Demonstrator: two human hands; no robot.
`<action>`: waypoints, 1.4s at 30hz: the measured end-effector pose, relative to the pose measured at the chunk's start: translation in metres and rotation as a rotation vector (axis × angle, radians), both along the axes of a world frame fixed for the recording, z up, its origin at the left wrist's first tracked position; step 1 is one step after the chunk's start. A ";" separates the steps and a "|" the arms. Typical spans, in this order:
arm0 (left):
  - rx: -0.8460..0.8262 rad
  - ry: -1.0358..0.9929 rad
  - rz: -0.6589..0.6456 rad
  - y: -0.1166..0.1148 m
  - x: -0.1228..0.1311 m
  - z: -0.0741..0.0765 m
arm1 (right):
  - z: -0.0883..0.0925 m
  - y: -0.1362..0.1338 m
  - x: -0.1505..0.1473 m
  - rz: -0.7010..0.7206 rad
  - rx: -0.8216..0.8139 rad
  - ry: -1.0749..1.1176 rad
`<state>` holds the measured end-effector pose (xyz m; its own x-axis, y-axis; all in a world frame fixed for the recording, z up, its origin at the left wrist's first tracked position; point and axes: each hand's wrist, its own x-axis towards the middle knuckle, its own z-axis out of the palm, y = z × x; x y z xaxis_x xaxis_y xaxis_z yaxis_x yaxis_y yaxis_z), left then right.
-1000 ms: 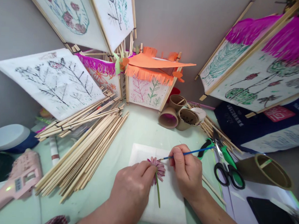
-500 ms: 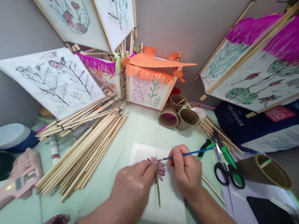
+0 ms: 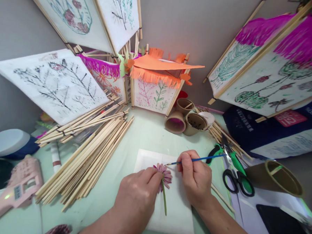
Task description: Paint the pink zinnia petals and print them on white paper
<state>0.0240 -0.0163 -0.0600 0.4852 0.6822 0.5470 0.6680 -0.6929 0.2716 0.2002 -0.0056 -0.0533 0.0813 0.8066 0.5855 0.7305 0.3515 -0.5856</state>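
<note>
A pink-purple flower [image 3: 167,178] with a green stem is pinched at its petals by my left hand [image 3: 138,193], over a sheet of white paper [image 3: 178,219]. The stem points down toward me. My right hand [image 3: 194,176] grips a thin blue paintbrush [image 3: 207,157] near its bristle end. The brush tip is at the upper petals, touching or very close to them. My left fingertips hide part of the blossom.
A bundle of wooden sticks [image 3: 91,159] and a pink glue gun [image 3: 24,185] lie left. Several brown paper cups [image 3: 175,122] stand ahead, near an orange-topped lantern [image 3: 153,92]. Scissors [image 3: 237,182] and another cup [image 3: 270,177] are right. Painted lantern panels [image 3: 60,85] surround the table.
The brush tip has shifted slightly left across the upper petals, with my right hand tilting a little. My left hand keeps the flower in place.
</note>
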 end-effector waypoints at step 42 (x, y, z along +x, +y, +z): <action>-0.005 -0.004 -0.001 0.000 0.000 0.000 | 0.003 0.000 0.001 -0.058 0.088 -0.141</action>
